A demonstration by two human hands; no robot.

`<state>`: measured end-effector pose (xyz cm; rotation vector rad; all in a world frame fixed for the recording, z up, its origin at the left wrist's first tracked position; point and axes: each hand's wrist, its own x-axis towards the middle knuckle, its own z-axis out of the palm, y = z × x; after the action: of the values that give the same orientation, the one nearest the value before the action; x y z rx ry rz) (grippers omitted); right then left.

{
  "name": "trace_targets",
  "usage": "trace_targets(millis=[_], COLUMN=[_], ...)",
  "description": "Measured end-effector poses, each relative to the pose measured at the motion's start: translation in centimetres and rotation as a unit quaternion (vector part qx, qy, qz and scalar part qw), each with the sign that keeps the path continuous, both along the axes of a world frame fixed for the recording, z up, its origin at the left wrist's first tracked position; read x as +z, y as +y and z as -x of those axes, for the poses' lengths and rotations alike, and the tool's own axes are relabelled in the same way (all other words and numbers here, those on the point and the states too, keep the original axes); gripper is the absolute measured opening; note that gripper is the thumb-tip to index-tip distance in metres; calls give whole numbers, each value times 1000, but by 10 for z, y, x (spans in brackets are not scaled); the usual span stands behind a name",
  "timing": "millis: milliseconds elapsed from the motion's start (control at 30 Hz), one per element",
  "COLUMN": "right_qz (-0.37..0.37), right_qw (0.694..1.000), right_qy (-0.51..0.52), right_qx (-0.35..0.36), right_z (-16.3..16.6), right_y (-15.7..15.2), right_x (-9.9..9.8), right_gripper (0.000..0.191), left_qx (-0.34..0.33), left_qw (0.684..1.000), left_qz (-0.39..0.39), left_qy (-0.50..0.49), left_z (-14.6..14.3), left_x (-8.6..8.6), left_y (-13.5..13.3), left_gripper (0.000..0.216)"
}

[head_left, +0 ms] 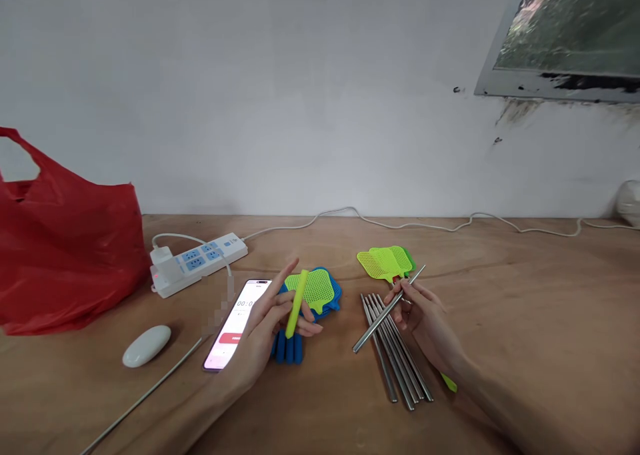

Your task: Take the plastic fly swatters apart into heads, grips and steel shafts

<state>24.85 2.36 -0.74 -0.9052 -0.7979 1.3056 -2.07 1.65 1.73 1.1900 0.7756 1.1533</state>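
My left hand (265, 328) is closed on a yellow-green plastic handle (297, 306), held upright and slightly tilted, with the index finger stretched out. A thin metal rod (371, 330) lies slanted in the fingers of my right hand (423, 311). The handle and the rod are apart. Below the rod, several metal rods (400, 365) lie side by side on the table. Behind my left hand are yellow-green and blue fly swatter heads (320, 288), with several blue handles (287, 349) nearer me. More fly swatter heads (380, 263) lie beyond my right hand, and a yellow-green tip (449, 382) shows under that wrist.
A lit phone (237, 325) lies partly behind my left hand. Farther left are a white power strip (200, 261) with a plug and cables, a white oval object (147, 346) and a red plastic bag (70, 241). A wall (300, 108) closes off the wooden table (540, 308).
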Motion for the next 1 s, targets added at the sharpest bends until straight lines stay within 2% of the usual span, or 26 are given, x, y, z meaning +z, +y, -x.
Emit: trace_targets(millis=[100,233,300,367,467,733,867,1000], right_qz=[3,7,7,6,12,23,21,18], right_qw=[1000,1000,1000,1000,1000,999,999,999], right_qy=[6,16,16,11,4,18,19,16], right_qx=[11,19,20,17,8,27,27,31], right_z=[0,1,1,0,0,0,0,1], right_y=[-1,-2,-2,-2,-2,-4,-4,-4], right_x=[-1,-1,-1,-1,-2,-3,-1,0], right_gripper=[35,31,31,32,33,30,30,30], left_qx=[26,84,87,76,66,60,49,80], left_qw=[1000,992,987,987,992,991,985,976], left_qz=[4,90,132,142,108,-58,-80,-84], left_qy=[-3,-3,-11,-11,10,104,147,183], left_z=[-5,-15,-17,-18,-15,-3,-2,-2], left_x=[9,15,14,12,6,-1,2,3], left_y=[-5,-8,-7,-6,-4,-2,-3,-2], left_gripper=[69,53,49,51,51,40,41,34])
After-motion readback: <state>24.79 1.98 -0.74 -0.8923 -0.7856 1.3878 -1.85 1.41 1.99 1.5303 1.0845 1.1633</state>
